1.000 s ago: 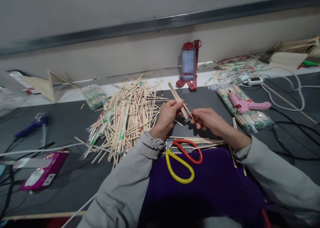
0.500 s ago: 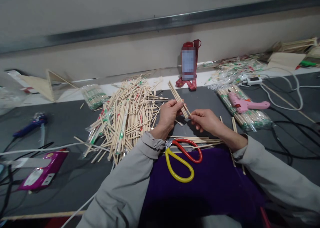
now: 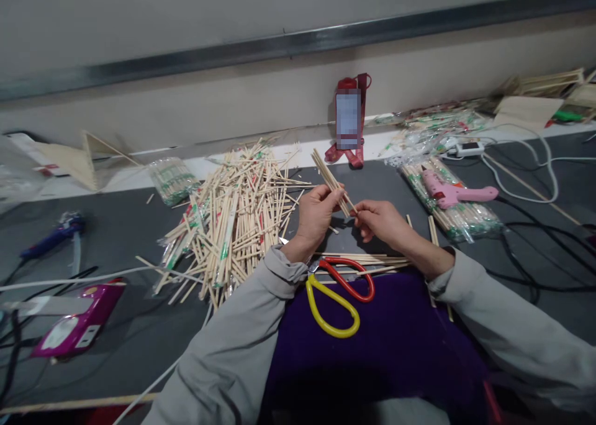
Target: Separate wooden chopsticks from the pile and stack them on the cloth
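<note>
Between our 2 hands, above the dark grey table (image 3: 128, 235), we hold a small bundle of thin wooden sticks (image 3: 328, 176), tilted with its upper end pointing away from us and to the left. Our left hand (image 3: 317, 215) grips the bundle around its lower half, thumb laid across the sticks. Our right hand (image 3: 379, 220) has its thumb and forefinger closed in a pinch at the lower end; we cannot tell how many sticks they catch.

Just below our hands lie a few loose sticks (image 3: 367, 259) and the scissors (image 3: 315, 266), with 1 red handle and 1 yellow handle, partly over purple cloth (image 3: 391, 338). Near our left hand spreads a large, tangled pile of sticks (image 3: 244, 217). To our right, a pink glue gun (image 3: 460, 194) rests on a plastic-wrapped pack (image 3: 465, 221). Farther left are a blue tool (image 3: 53, 235) and a magenta box (image 3: 79, 329).
</note>
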`<state>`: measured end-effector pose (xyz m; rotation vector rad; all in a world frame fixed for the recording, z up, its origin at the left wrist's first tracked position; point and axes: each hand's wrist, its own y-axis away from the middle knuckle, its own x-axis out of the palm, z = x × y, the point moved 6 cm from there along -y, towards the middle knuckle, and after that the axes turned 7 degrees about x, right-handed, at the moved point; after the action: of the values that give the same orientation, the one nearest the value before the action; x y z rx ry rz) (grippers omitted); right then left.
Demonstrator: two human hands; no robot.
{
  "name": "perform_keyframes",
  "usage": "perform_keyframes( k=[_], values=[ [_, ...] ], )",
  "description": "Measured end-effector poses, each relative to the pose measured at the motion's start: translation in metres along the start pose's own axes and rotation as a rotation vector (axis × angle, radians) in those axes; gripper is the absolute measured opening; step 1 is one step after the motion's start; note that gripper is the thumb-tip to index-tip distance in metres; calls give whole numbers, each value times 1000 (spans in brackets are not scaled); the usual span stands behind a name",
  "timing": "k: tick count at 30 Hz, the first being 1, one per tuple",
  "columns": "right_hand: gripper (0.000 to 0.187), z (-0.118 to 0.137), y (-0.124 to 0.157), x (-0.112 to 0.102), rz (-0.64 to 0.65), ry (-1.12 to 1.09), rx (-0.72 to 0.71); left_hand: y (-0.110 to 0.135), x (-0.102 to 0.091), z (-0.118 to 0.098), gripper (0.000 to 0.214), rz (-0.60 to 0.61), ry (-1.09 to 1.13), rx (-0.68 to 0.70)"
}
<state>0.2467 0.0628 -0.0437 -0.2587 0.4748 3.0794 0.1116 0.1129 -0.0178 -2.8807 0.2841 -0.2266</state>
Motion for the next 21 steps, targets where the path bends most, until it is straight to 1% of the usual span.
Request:
perform_keyframes(
  k=[5, 10, 13, 18, 21],
  values=[
    [19, -1, 0, 0, 47, -117, 57, 0, 0, 2, 28, 17, -4, -4],
    [18, -2, 3, 0, 119, -165, 80, -1, 2, 2, 30, 27, 122, -85],
    [17, -4, 3, 1, 163, -134, 94, -1, 2, 2, 31, 45, 137, -112],
    [19, -5, 3, 1, 182, 65, 63, -1, 4, 4, 31, 102, 104, -120],
    [17, -3, 6, 1, 236, 29, 68, -1, 4, 6, 30, 111, 151, -147]
  ],
)
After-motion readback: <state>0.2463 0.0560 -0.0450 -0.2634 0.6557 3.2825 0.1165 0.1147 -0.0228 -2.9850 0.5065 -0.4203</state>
